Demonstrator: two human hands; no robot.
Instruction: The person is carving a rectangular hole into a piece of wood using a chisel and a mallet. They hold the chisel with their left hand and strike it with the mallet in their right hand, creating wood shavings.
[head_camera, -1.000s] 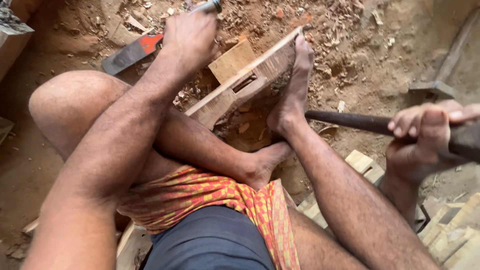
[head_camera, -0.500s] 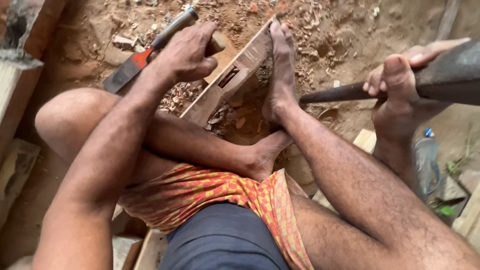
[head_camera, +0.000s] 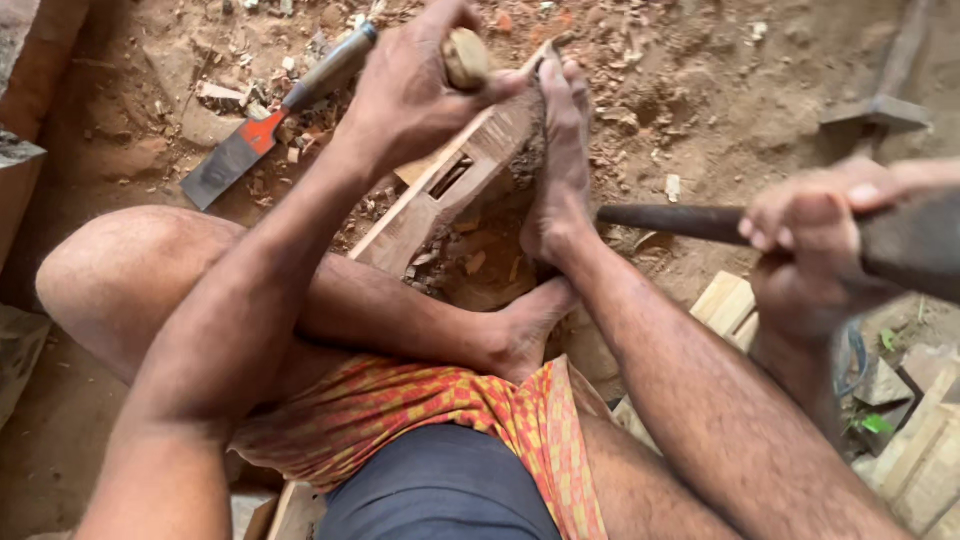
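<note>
A long pale wooden block with a rectangular slot cut in it (head_camera: 455, 190) lies on the dirt in the upper middle of the frame, pinned under a bare foot (head_camera: 560, 150).

Its long axis runs diagonally, from a near end at centre-left up toward the upper right; the far end is hidden behind the foot and the left hand (head_camera: 415, 95). That hand is clenched around a round-topped wooden tool handle (head_camera: 466, 58) over the block; the blade below cannot be seen. The right hand (head_camera: 815, 250), at the right edge, grips a dark hammer shaft (head_camera: 670, 222), its head blurred and cut off. A red-necked flat chisel (head_camera: 270, 125) lies in the upper left among wood chips.
</note>
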